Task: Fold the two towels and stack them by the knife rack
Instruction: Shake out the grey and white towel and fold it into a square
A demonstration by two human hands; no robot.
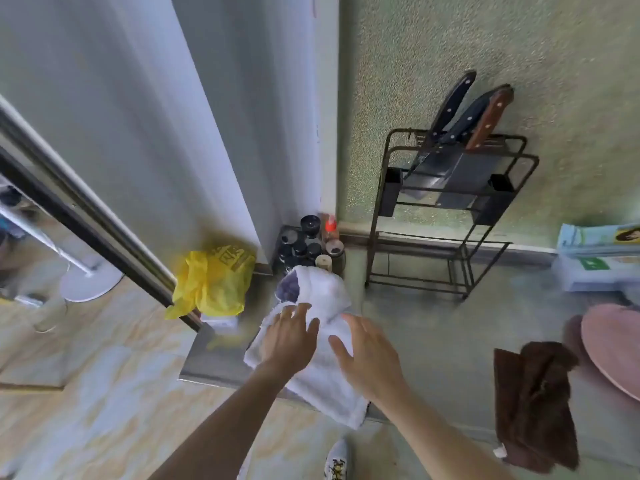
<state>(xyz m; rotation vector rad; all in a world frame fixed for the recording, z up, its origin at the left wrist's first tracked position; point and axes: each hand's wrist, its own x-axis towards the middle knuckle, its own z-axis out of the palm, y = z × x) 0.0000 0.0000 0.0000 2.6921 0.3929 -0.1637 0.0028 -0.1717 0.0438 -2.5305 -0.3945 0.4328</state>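
Observation:
A white towel [322,375] lies crumpled on the grey counter [450,341], its near end hanging over the front edge and its far end bunched up by the spice jars. My left hand [289,336] rests flat on its left part, fingers spread. My right hand [369,355] hovers over or touches its right part, fingers apart. A dark brown towel [533,403] lies rumpled at the counter's front right, draping over the edge. The black wire knife rack [446,216] stands against the wall behind, holding three knives.
Several dark spice jars [308,247] crowd the corner left of the rack. A yellow plastic bag [213,277] sits at the counter's left end. A pink round lid or plate [613,344] is at the right edge, stacked packages [599,258] behind it.

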